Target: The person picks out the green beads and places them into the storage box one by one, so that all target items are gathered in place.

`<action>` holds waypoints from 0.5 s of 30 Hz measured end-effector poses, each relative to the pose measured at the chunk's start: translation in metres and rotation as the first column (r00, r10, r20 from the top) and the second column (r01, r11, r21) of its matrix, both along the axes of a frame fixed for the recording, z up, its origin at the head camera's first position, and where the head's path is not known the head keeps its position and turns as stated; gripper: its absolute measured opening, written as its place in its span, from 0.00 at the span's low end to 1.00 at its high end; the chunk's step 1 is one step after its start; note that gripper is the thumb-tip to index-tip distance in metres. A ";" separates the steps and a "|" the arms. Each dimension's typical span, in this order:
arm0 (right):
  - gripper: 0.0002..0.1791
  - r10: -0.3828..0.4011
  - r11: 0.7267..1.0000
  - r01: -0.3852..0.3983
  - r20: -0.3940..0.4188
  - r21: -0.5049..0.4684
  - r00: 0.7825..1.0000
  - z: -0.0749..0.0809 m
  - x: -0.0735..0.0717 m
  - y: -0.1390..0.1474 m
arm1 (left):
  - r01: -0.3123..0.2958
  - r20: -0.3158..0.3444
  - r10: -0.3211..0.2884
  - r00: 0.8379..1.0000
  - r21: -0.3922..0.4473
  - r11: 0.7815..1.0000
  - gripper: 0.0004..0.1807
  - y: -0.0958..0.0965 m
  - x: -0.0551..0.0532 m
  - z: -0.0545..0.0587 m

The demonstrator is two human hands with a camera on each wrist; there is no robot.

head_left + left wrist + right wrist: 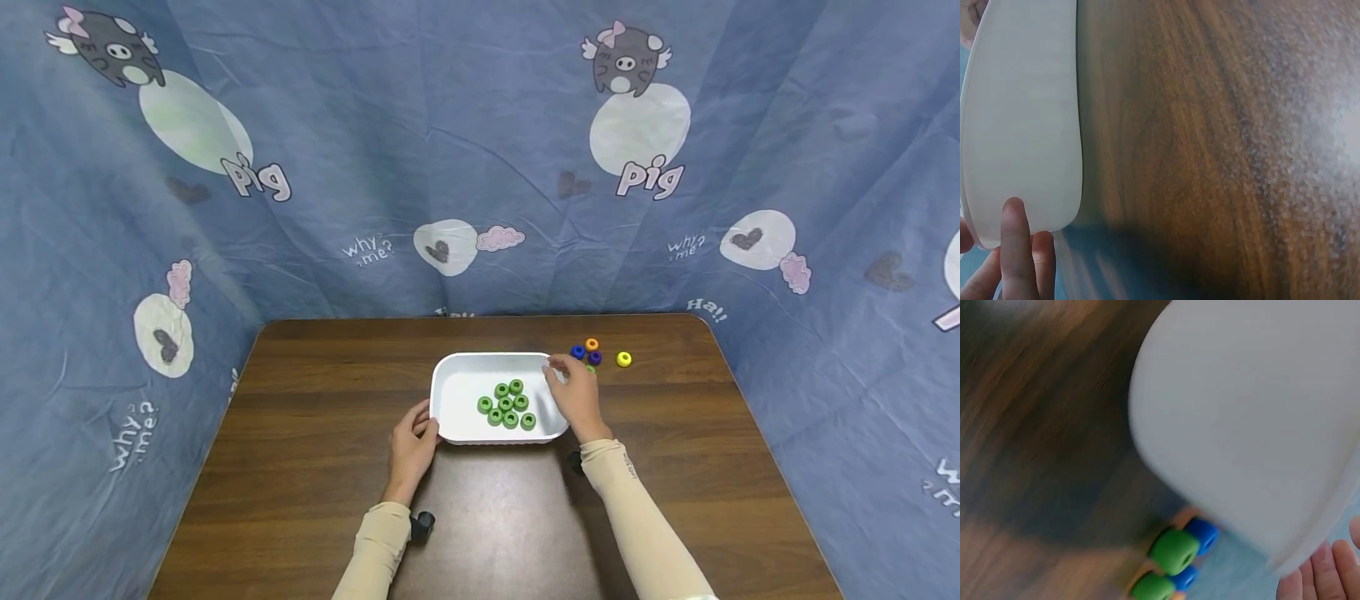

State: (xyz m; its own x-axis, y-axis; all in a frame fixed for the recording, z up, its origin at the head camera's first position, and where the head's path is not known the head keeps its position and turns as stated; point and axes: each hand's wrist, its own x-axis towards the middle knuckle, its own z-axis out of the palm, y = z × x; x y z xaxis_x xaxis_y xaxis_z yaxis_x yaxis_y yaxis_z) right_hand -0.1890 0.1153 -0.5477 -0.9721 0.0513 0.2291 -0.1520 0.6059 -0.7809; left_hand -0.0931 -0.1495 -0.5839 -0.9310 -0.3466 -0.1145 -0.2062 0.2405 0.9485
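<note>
A white tray [457,375] lies on the table with several green ring-shaped beads [511,419] clustered toward its middle and right. At its left front corner my left hand [411,450] holds the tray, fingers against the outer wall. In the left wrist view one finger [1016,244] lies along that wall [1022,125]. My right hand [576,396] is at the tray's right end, fingertips bent over the rim. In the right wrist view its fingers [1325,575] and thumb stand apart past the rim [1316,547], with no bead visible between them.
Right of the tray, beside my right hand, are an orange bead [592,343], a blue bead [577,352], a purple bead [595,357] and a partly hidden green bead [591,369]. A yellow bead [624,359] lies farther right. A blue curtain [337,167] surrounds the wooden table [322,400].
</note>
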 end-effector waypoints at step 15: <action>0.15 -0.184 0.978 0.199 0.177 -0.068 0.967 -0.030 -0.008 0.042 | -0.006 -0.009 0.006 1.000 0.005 1.000 0.23 0.001 0.000 0.000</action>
